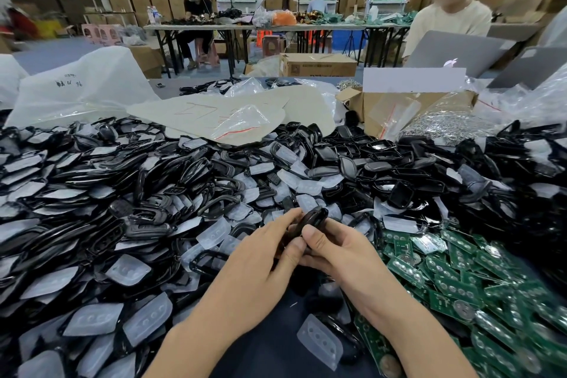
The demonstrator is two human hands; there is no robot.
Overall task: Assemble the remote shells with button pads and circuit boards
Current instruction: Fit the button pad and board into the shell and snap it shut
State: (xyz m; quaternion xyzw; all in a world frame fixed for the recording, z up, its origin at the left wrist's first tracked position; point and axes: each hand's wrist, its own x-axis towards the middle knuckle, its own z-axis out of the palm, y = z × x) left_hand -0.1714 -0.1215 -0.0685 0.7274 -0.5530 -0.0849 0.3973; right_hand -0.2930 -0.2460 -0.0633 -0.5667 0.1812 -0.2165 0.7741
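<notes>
A black remote shell [310,219] stands on edge between both hands, low in the middle of the view. My left hand [264,258] grips its left side, thumb on the near end. My right hand [334,250] grips its right side, thumb pressed beside the left thumb. What is inside the shell is hidden. Black shells with clear button pads [129,268] cover the table to the left and behind. Green circuit boards [457,288] lie heaped at the right. One clear button pad [320,341] lies alone between my forearms.
Beyond the pile lie beige sheets [214,115], plastic bags [79,89] and an open cardboard box [411,104] holding small metal parts. A person behind a laptop [454,50] sits at the far right. Other workers sit at tables in the background.
</notes>
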